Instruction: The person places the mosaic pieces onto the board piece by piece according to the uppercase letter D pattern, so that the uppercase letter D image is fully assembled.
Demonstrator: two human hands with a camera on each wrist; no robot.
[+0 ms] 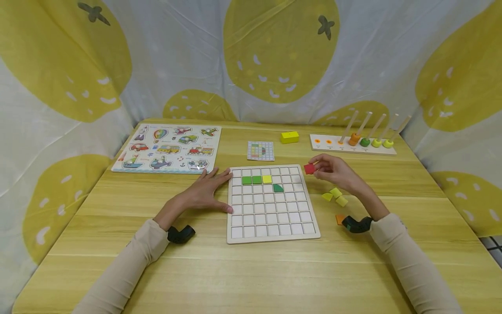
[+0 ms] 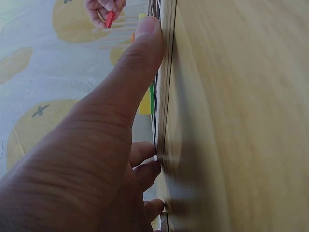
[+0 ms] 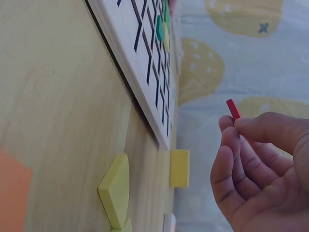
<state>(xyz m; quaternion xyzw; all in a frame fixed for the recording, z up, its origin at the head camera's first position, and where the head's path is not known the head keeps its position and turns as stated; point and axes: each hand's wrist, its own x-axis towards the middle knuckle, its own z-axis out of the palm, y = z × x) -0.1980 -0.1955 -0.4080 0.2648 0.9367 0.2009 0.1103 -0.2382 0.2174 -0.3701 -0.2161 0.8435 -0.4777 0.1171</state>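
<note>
A white wooden grid board lies on the table between the two hands. Two green square tiles, a yellow square tile and a dark green rounded tile sit in its upper cells. My left hand touches the board's left edge with spread fingers; the left wrist view shows its thumb along that edge. Off the board's upper right corner, my right hand pinches a red square tile between thumb and fingertips. The right wrist view shows this red tile edge-on, held above the table.
Several yellow pieces and an orange piece lie right of the board. Behind it are a pattern card and a yellow block. A vehicle picture puzzle lies back left, a peg stand back right.
</note>
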